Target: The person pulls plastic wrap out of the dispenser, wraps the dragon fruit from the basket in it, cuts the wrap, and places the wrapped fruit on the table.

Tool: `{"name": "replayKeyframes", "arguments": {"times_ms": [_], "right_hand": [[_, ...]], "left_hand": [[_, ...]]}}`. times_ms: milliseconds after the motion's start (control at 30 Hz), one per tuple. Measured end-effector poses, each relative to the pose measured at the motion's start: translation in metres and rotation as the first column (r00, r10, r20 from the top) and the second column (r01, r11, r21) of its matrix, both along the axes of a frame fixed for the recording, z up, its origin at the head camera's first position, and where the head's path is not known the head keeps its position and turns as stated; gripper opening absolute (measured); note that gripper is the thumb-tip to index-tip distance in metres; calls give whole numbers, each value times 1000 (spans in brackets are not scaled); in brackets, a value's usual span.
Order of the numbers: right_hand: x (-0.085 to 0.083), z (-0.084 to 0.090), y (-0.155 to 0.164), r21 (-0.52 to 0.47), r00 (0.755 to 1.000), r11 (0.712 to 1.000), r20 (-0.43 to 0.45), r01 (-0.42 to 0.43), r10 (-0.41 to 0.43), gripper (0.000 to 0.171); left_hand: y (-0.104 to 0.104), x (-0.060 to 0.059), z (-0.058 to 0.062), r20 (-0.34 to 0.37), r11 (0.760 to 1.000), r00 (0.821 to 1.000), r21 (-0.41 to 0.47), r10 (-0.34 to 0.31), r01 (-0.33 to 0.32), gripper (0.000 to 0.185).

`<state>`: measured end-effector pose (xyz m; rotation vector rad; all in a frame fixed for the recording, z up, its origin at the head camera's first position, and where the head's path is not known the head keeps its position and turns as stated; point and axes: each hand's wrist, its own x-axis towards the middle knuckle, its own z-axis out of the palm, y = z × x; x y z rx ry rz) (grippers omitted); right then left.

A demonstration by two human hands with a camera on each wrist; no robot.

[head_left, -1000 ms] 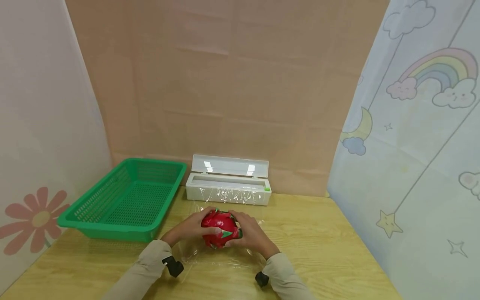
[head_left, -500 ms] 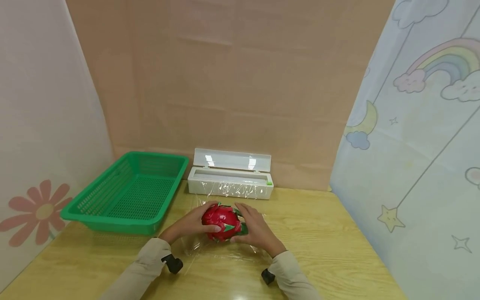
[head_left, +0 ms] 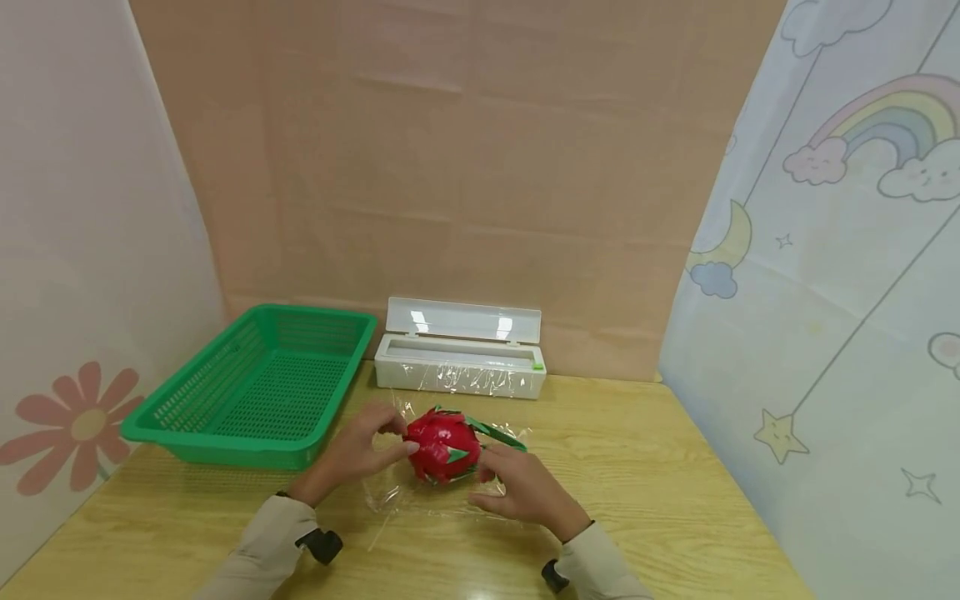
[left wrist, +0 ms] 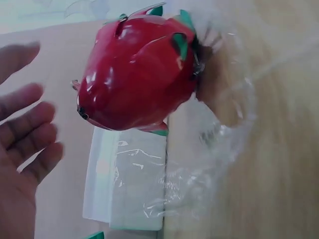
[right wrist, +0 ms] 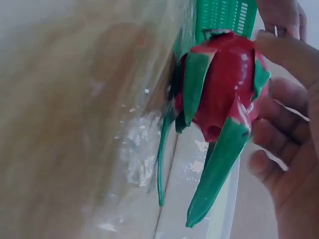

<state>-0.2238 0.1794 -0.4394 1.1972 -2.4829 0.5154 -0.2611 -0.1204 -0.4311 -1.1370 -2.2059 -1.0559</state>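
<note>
Underside of dragon fruit [head_left: 444, 448] hidden from us. Near edge of worktop [head_left: 637, 492] cut off. Left wrist view crops left hand [left wrist: 22, 132]. Film [head_left: 392, 495] outline unclear.

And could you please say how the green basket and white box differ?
The basket is green and larger; the box is white and smaller. The basket's walls are slotted, the box's front solid. The box has a raised lid; the basket shows none. Both rest on the table.
</note>
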Motion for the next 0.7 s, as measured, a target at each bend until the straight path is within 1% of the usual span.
{"name": "replayKeyframes", "arguments": {"times_ms": [33,67,100,167,200,267,333,367,400,467,533,600,700], "right_hand": [[3,1,0,39,999,999,40,5,-6,33],[5,1,0,77,996,997,82,13,-20,33],[7,0,1,119,992,993,122,23,-38,33],[10,-2,0,177,977,983,195,46,-81,34],[11,-4,0,196,967,979,233,55,-101,35],[13,-9,0,218,945,974,297,69,-133,36],[14,-13,1,223,927,972,343,75,-151,35],[15,-15,1,224,922,972,356,74,-152,34],[15,-16,2,228,923,971,356,69,-149,32],[15,-16,2,231,935,971,330,57,-133,27],[13,-16,2,237,950,970,289,50,-120,23],[12,-15,2,244,960,968,255,50,-114,22],[11,-15,1,256,960,965,249,63,-129,23]], "left_hand": [[-1,2,-1,-13,999,1000,-29,-26,25,22],[-2,6,-2,-2,997,999,-65,-50,50,23],[-3,9,-4,25,991,997,-111,-69,72,25],[-3,16,-7,113,970,990,-214,-89,112,28],[-2,20,-8,165,956,983,-265,-84,126,29],[-1,26,-11,241,922,969,-361,-55,142,32],[1,31,-14,286,893,958,-424,-26,151,33],[2,33,-15,294,883,956,-445,-15,151,33],[3,34,-16,298,875,954,-461,-3,147,33],[5,35,-18,281,865,960,-485,11,132,32],[7,36,-21,257,861,966,-497,23,111,29],[9,37,-23,232,858,972,-506,40,86,26],[11,38,-26,204,855,977,-516,57,57,22]]}}
